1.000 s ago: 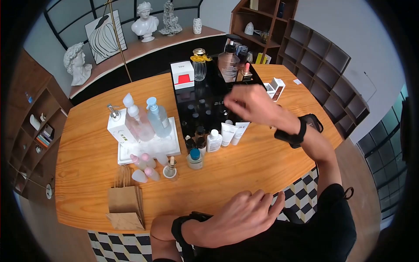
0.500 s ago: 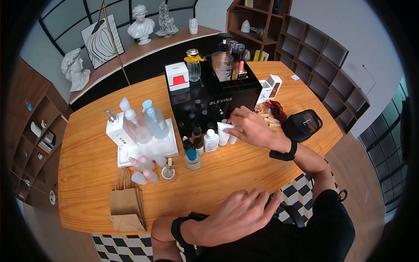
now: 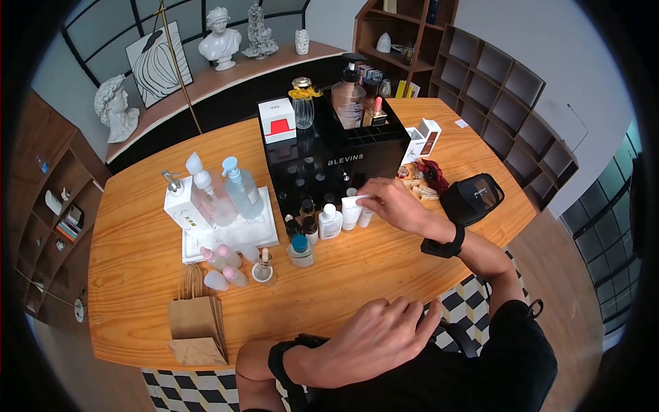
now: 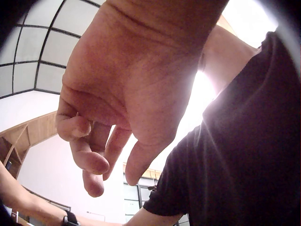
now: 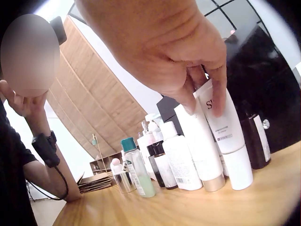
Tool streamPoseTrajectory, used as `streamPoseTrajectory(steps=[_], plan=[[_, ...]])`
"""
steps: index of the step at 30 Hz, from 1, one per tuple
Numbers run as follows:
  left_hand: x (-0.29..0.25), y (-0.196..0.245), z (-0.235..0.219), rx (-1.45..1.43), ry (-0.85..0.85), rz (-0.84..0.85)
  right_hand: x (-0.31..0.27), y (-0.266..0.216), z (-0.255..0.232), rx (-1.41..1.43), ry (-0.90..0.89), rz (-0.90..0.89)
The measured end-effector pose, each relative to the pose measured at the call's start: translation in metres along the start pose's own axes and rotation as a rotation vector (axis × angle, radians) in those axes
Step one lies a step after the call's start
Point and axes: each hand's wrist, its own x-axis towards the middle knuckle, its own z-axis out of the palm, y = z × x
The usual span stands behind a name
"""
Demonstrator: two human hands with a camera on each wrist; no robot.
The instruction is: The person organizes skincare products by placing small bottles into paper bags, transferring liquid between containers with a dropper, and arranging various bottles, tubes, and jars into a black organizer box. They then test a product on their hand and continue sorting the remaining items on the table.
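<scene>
My right hand (image 3: 395, 204) is at the row of toiletries in front of the black organizer box (image 3: 309, 168). Its thumb and fingers pinch the top of a white squeeze tube (image 5: 225, 125), which stands on its white cap. A second white tube (image 5: 200, 146) with a gold cap stands right beside it, its top close to my thumb. Left of that come a white bottle (image 3: 330, 223), a dark bottle (image 3: 308, 228) and a teal-capped bottle (image 3: 301, 253). My left hand (image 3: 377, 336) holds nothing and hovers near the table's front edge, fingers loosely bent.
A white tray (image 3: 268, 237) bears pump bottles at the left, with small pink-capped bottles (image 3: 226, 257) before it. Brown paper bags (image 3: 195, 329) lie at the front left. A black pouch (image 3: 472, 199), hair accessories (image 3: 431, 177) and small boxes (image 3: 420, 140) are right of the organizer.
My right hand has come down from in front of the organizer to the white tubes and now pinches one at its top. The left hand has stayed in place.
</scene>
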Motion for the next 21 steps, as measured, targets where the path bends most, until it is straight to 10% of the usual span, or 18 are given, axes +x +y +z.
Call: streamPoseTrajectory(steps=[21], plan=[[0.000,0.002,0.004,0.028,-0.024,-0.006,-0.022,-0.011,-0.013,-0.086,-0.006,0.030]])
